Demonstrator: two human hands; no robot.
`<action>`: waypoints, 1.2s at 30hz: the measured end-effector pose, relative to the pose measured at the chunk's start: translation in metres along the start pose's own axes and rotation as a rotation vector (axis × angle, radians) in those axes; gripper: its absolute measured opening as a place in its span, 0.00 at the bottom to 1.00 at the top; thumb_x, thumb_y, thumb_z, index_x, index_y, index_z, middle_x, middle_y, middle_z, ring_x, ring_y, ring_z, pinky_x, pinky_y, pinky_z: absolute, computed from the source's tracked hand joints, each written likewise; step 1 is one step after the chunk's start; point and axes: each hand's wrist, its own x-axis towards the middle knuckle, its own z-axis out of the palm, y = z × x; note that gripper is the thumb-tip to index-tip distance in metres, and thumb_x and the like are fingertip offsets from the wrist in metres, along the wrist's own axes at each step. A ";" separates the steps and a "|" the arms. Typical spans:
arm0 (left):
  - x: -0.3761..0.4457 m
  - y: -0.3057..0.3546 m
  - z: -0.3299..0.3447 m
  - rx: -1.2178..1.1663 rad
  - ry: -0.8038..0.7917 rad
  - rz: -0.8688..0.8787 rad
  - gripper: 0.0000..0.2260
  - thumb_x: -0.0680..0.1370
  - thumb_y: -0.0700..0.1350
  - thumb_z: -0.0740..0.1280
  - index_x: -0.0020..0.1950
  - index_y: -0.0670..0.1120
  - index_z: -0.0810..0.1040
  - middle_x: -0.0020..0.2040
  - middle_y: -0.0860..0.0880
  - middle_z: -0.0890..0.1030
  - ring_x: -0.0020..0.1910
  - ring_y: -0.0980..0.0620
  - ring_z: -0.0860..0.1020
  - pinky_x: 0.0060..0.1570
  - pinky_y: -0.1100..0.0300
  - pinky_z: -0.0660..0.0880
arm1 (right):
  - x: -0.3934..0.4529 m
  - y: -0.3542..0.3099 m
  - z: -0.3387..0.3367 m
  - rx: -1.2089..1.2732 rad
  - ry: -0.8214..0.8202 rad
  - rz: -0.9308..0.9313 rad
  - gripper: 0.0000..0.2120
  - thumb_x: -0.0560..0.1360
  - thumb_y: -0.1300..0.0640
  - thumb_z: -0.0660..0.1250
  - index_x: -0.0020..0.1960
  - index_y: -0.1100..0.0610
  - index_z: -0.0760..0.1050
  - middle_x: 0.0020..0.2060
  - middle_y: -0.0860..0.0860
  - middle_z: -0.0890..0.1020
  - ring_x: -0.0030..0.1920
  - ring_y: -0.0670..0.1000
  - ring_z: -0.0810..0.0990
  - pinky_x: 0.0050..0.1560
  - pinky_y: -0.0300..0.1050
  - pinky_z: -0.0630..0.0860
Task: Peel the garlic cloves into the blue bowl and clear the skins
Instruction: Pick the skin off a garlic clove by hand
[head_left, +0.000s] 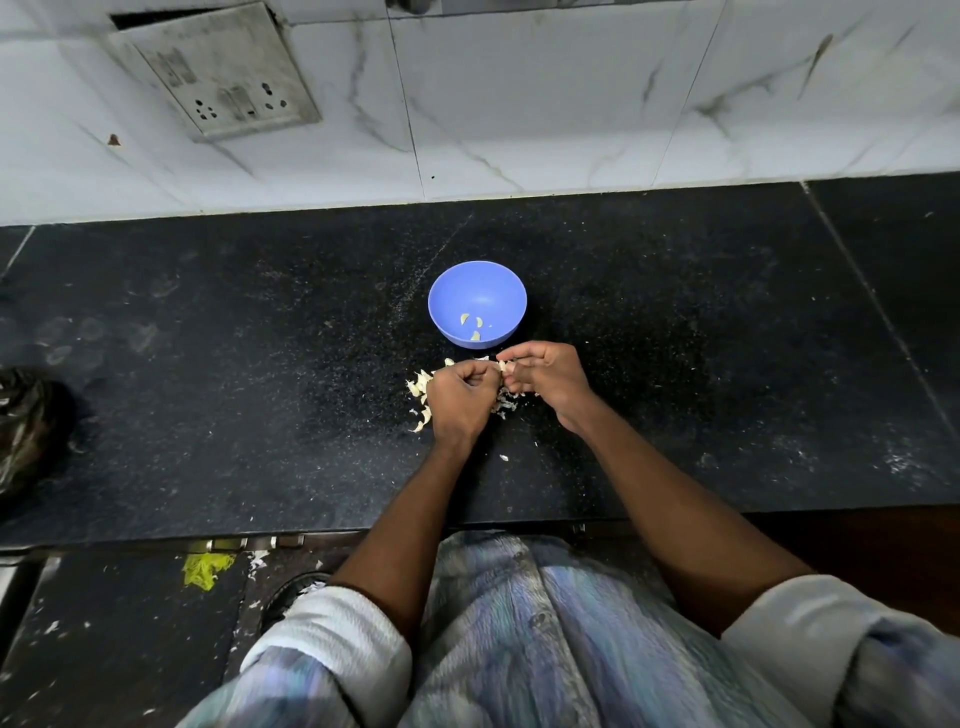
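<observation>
The blue bowl (477, 291) stands on the black counter, with three peeled garlic cloves (474, 328) lying inside near its front wall. Just in front of the bowl my left hand (457, 397) and my right hand (545, 382) meet, fingers curled, pinching one garlic clove (503, 367) between them. Unpeeled cloves (420, 387) lie to the left of my left hand. Loose papery skins (506, 402) are scattered under and between both hands, partly hidden by them.
A dark crumpled bag (26, 426) sits at the counter's left edge. The tiled wall with a switch plate (218, 73) rises behind the counter. The counter's front edge (311, 532) runs below my forearms. Skin scraps and a yellow-green scrap (205, 569) lie on the floor.
</observation>
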 end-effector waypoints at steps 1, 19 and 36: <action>0.000 0.000 0.000 0.000 0.004 -0.008 0.05 0.76 0.43 0.73 0.43 0.46 0.89 0.34 0.52 0.86 0.32 0.57 0.81 0.40 0.53 0.82 | 0.000 0.000 0.000 0.001 0.002 0.003 0.08 0.77 0.69 0.71 0.55 0.64 0.84 0.44 0.63 0.86 0.37 0.50 0.83 0.44 0.42 0.83; -0.004 0.004 0.002 -0.005 0.028 -0.041 0.03 0.75 0.44 0.77 0.41 0.46 0.88 0.35 0.53 0.86 0.34 0.58 0.82 0.40 0.58 0.81 | 0.000 -0.002 0.002 0.116 -0.003 0.103 0.06 0.77 0.67 0.73 0.54 0.66 0.83 0.49 0.61 0.87 0.47 0.54 0.87 0.47 0.45 0.85; 0.000 0.005 -0.003 0.109 -0.056 0.136 0.04 0.77 0.44 0.75 0.49 0.48 0.90 0.39 0.55 0.88 0.36 0.57 0.85 0.42 0.53 0.84 | -0.001 0.002 -0.006 0.237 -0.022 0.118 0.06 0.77 0.65 0.74 0.54 0.64 0.83 0.46 0.58 0.88 0.46 0.52 0.87 0.50 0.44 0.83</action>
